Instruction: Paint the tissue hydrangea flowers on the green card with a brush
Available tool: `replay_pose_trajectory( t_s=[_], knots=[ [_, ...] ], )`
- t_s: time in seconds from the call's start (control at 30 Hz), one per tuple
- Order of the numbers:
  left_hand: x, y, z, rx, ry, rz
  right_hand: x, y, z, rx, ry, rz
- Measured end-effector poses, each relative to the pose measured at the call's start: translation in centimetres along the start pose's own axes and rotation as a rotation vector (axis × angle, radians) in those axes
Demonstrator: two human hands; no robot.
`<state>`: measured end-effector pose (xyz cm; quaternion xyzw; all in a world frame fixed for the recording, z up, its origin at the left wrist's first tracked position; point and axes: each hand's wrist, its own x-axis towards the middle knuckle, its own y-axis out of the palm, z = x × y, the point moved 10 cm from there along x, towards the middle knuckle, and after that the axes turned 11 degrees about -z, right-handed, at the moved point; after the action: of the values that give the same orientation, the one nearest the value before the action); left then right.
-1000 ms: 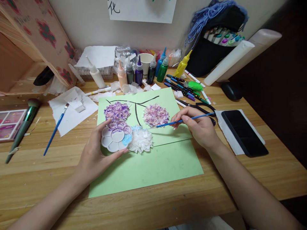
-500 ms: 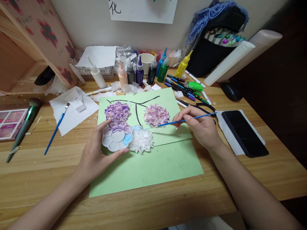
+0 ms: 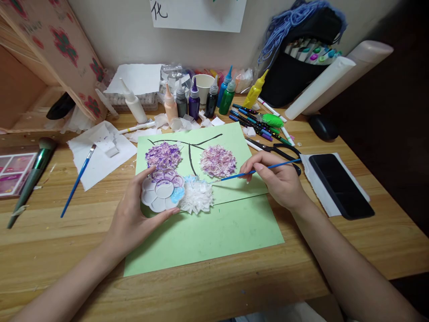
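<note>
My left hand [image 3: 134,210] grips the rim of a white flower-shaped palette [image 3: 164,190] with purple and light blue paint in its wells. My right hand [image 3: 270,176] pinches a thin blue paintbrush [image 3: 234,175], its tip at the upper right edge of a white paper flower [image 3: 197,197]. That flower has light blue at its top and sits right beside the palette. Two purple-pink paper flowers, one on the left [image 3: 163,155] and one on the right [image 3: 218,161], lie on a green sheet [image 3: 208,237] with black drawn branches.
Paint bottles [image 3: 193,102] stand along the back by a paper cup [image 3: 203,85]. Markers [image 3: 251,123] and black scissors [image 3: 284,152] lie behind my right hand. A phone [image 3: 340,185] rests at the right; another blue brush [image 3: 78,181] and a makeup brush [image 3: 33,179] lie left.
The brush tip has moved left and slightly down, from below the right purple-pink flower to the white flower's edge. The palette has stayed almost in place.
</note>
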<state>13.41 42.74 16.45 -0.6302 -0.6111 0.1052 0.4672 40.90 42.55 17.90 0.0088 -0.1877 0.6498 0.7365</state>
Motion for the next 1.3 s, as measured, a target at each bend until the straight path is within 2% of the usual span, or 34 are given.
replay_pose_trajectory(
  t_s=[0.3, 0.53, 0.7, 0.93, 1.13, 1.3],
  knots=[
    [0.0, -0.2, -0.1, 0.014, 0.024, -0.025, 0.0, -0.5, 0.6, 0.016, -0.05, -0.037],
    [0.1, -0.2, -0.2, 0.031, 0.044, -0.039, -0.3, 0.3, 0.3, -0.041, -0.047, 0.037],
    [0.1, -0.3, -0.2, 0.036, 0.029, -0.031, -0.2, -0.3, 1.0, 0.025, -0.089, -0.019],
    [0.1, -0.2, -0.2, 0.019, 0.012, -0.022, -0.3, 0.1, 0.7, -0.031, -0.064, 0.019],
    [0.2, -0.3, -0.3, 0.024, 0.023, -0.027, -0.3, -0.3, 1.0, 0.001, -0.086, -0.024],
    [0.1, -0.2, -0.2, 0.026, 0.02, -0.02, -0.3, 0.2, 0.7, -0.05, -0.073, 0.037]
  ],
)
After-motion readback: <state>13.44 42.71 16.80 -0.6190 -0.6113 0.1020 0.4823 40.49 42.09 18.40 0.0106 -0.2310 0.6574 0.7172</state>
